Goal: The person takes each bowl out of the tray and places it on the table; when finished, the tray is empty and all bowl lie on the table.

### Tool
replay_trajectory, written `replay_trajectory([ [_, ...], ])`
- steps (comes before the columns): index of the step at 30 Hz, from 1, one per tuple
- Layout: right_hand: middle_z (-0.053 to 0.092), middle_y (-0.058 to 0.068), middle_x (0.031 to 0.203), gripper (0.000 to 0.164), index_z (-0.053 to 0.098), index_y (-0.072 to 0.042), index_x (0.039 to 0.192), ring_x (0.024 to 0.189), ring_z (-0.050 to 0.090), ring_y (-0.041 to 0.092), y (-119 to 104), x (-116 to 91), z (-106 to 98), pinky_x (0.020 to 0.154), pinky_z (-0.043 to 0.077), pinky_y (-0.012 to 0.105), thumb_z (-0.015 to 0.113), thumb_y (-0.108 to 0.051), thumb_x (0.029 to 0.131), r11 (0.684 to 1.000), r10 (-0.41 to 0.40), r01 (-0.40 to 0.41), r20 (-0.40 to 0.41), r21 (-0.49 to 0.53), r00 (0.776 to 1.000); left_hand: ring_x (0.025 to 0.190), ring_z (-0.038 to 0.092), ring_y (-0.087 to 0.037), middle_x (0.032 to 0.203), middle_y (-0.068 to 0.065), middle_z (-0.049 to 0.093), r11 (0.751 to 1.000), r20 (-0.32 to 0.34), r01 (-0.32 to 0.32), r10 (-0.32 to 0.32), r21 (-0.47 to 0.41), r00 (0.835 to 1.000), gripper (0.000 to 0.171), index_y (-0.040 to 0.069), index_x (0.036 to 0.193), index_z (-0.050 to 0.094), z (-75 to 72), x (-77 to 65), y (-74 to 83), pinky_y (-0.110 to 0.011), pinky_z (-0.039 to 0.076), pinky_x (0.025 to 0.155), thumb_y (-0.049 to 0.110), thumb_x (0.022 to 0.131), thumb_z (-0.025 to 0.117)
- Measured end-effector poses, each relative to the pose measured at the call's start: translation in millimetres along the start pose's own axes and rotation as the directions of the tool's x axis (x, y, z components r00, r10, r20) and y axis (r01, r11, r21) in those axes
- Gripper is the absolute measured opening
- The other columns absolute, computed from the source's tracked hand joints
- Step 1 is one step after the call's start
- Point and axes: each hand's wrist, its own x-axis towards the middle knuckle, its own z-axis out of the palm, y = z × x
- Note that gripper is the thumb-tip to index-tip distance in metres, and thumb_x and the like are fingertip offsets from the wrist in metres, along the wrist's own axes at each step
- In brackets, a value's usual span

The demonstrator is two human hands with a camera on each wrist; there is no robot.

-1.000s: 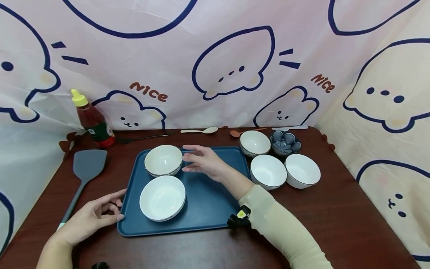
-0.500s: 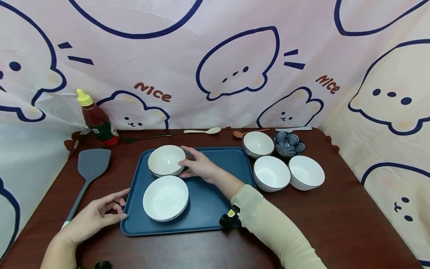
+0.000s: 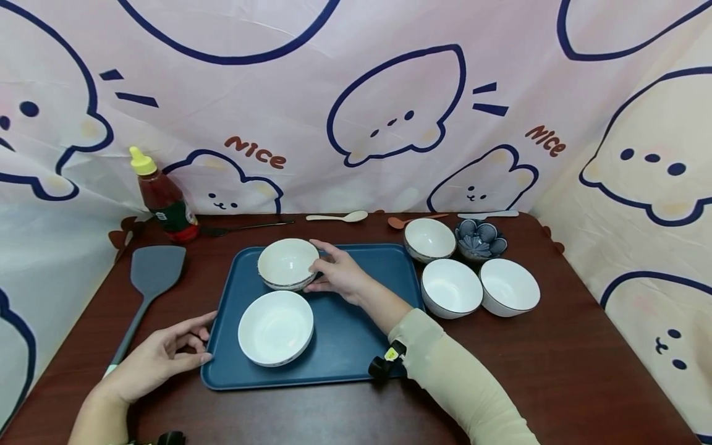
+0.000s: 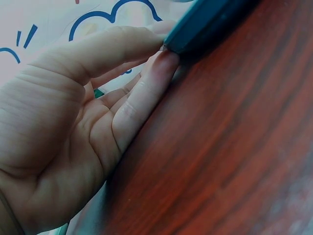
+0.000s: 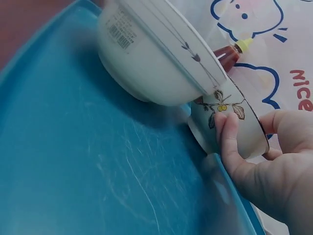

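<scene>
At the back left of the blue tray (image 3: 367, 346), my right hand (image 3: 342, 275) grips the right side of a cream bowl (image 3: 286, 262). In the right wrist view, the fingers hold that bowl's wall (image 5: 200, 129), which bears a leaf-and-berry print. A wider white bowl (image 3: 275, 328) stands in front of it on the tray; its outside carries a barcode label (image 5: 121, 30). My left hand (image 3: 158, 358) rests on the table at the left, its fingertips touching the tray's left edge (image 4: 195, 24) and the other fingers loosely bent.
A grey spatula (image 3: 158, 269) and a red sauce bottle (image 3: 167, 201) are at the left. Right of the tray stand white bowls (image 3: 452, 287) and a dark bowl (image 3: 479, 240) with a petal pattern. A fork (image 3: 245, 227), spoons (image 3: 336, 217) and a knife (image 3: 488, 214) lie along the back.
My right hand has closed on the cream bowl's side from the right, and the bowl has shifted slightly rightward with it. The left hand stays at the tray's edge.
</scene>
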Motion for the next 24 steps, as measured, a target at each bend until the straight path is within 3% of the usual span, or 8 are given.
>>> replay_trajectory([
  [11, 0.052, 0.017, 0.122, 0.068, 0.037, -0.031, 0.154, 0.073, 0.071, 0.022, -8, -24, -20, 0.071, 0.059, 0.027, 0.054, -0.005, 0.094, 0.999, -0.022, 0.021, -0.030, -0.025, 0.999, 0.092, 0.062, -0.012, 0.114, -0.017, 0.052, 1.000, -0.005, 0.005, -0.005, 0.009, 1.000, 0.073, 0.000, 0.153, 0.032, 0.4, -0.4, -1.8, -0.025, 0.056, 0.074, 0.012, 0.093, 0.071],
  [24, 0.062, 0.020, 0.111, 0.063, 0.043, -0.035, 0.148, 0.076, 0.073, 0.025, -19, -73, -40, 0.071, 0.059, 0.030, 0.057, -0.008, 0.093, 0.997, -0.063, 0.063, -0.014, -0.047, 0.998, 0.092, 0.062, -0.012, 0.114, -0.017, 0.052, 1.000, -0.009, -0.005, 0.006, 0.018, 1.000, 0.072, 0.000, 0.153, 0.033, -0.3, 0.0, -0.2, -0.025, 0.056, 0.073, 0.012, 0.093, 0.071],
])
